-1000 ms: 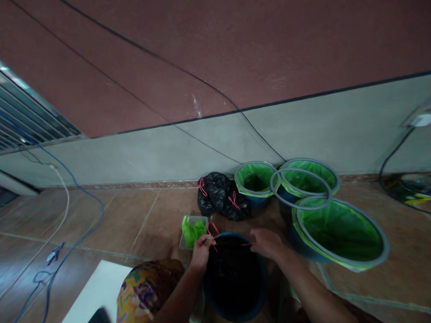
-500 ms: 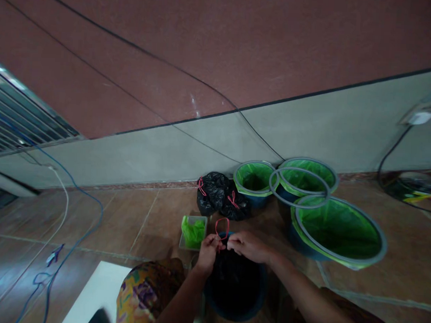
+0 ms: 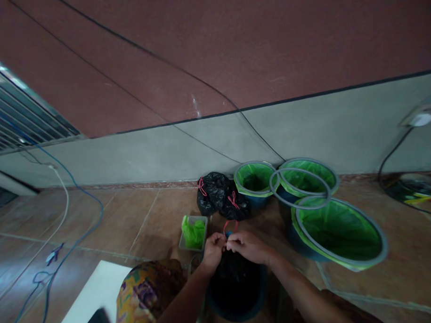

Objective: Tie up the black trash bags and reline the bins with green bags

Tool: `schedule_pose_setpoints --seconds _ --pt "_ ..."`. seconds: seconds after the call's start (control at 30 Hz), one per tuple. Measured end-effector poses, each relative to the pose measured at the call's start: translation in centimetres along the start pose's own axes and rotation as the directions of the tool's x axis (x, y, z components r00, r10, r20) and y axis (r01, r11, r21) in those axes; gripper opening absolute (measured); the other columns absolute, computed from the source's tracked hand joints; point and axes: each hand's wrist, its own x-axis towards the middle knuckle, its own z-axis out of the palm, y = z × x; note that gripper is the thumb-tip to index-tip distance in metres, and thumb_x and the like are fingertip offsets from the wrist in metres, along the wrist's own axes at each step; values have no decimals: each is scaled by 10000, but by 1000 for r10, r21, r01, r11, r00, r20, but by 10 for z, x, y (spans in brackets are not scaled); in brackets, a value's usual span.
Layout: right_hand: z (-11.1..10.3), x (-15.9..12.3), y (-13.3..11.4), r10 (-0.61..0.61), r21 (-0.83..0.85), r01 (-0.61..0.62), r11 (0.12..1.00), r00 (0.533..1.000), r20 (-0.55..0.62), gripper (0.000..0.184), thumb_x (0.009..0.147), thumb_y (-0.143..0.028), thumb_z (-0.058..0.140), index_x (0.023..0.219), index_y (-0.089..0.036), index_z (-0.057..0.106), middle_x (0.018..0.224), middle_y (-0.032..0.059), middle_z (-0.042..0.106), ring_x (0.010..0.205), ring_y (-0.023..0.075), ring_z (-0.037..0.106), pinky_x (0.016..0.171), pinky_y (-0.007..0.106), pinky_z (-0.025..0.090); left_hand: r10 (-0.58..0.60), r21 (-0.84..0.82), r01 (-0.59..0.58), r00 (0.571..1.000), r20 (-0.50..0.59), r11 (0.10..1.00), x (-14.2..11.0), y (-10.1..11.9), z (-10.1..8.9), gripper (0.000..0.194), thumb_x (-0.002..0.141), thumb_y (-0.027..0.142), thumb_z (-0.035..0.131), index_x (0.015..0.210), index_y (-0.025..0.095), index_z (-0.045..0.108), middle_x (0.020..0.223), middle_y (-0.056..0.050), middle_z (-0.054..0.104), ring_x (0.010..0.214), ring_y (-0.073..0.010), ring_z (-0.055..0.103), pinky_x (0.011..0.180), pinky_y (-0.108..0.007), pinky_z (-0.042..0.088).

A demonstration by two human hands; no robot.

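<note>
Above a dark bin point(image 3: 259, 311), my left hand point(image 3: 213, 252) and my right hand point(image 3: 248, 246) meet with fingertips almost touching. Both are closed in a pinch on a red drawstring point(image 3: 231, 222), whose loop stands up just beyond the fingers. Beneath them lies a black trash bag point(image 3: 235, 270) inside the bin; its lower part is lost in shadow. Exactly how the string runs between the fingertips is hidden.
Two tied black bags point(image 3: 214, 192) sit by the wall. To the right stand bins with green liners point(image 3: 340, 227), a loose grey ring point(image 3: 273, 184) resting over them. A clear tray point(image 3: 180, 242) holds a green bag point(image 3: 193, 234). A blue cable point(image 3: 101, 209) crosses the floor at left.
My left hand has shifted slightly right, nearer my right hand. The red loop has moved right and now shows smaller. Bins and bags by the wall are unchanged.
</note>
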Motion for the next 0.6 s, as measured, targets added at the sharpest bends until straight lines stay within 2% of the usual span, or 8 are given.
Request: schedule_pose_setpoints --seconds 0.07,0.17,0.23,0.3,0.37,0.47,0.53,0.6 --pt "0 0 -4 -26 -5 26 1000 1000 -6 243 862 -286 503 711 -198 672 679 -5 634 666 133 553 618 250 373 20 24 -21 999 39 999 3 -5 1 174 715 338 624 681 168 605 602 19 579 599 -118 485 626 -250 380" --pt "-1 1 -7 -44 67 44 997 999 -2 254 863 -302 500 697 -194 660 691 0 643 692 139 571 654 254 399 94 75 -107 981 167 991 4 -10 3 113 722 259 587 734 157 636 700 -5 644 691 -141 534 685 -261 416" --pt "-2 1 -6 -44 125 45 991 999 -6 253 868 -320 497 726 -190 662 689 -2 644 690 140 578 672 258 415 133 152 -174 960 245 973 3 -13 3 121 751 224 539 720 156 634 723 -5 647 721 -145 543 709 -264 422" --pt "-3 2 -3 -45 168 45 985 999 -6 267 881 -351 490 759 -185 660 672 -8 631 665 137 570 660 258 420 116 261 -194 950 289 945 1 -14 3 175 792 208 487 683 161 615 685 4 615 700 -139 529 692 -260 411" --pt "-3 2 0 -36 197 36 980 999 -6 299 895 -387 480 751 -181 643 653 -15 608 628 128 547 620 250 405 80 341 -193 944 320 920 -2 -14 2 211 819 209 462 669 166 605 656 12 581 677 -133 509 672 -256 398" --pt "-3 5 5 -12 201 18 979 999 -29 327 907 -407 465 715 -183 605 660 -17 601 619 121 536 600 243 393 71 345 -232 905 420 910 -6 -12 1 146 798 234 528 730 167 639 703 16 585 704 -132 505 686 -252 396" --pt "-4 7 9 8 151 4 989 997 -74 304 910 -387 460 722 -188 592 672 -14 613 637 126 554 624 246 407 64 327 -236 885 461 915 -6 -12 0 161 801 284 557 735 165 643 692 24 565 686 -126 485 672 -249 384" --pt "-6 9 15 49 47 -42 998 985 -164 239 906 -354 462 804 -191 605 717 -3 642 666 137 585 653 254 422 37 320 -197 895 444 927 -5 -12 0 265 842 363 528 698 162 624 638 33 516 636 -115 447 634 -248 358"
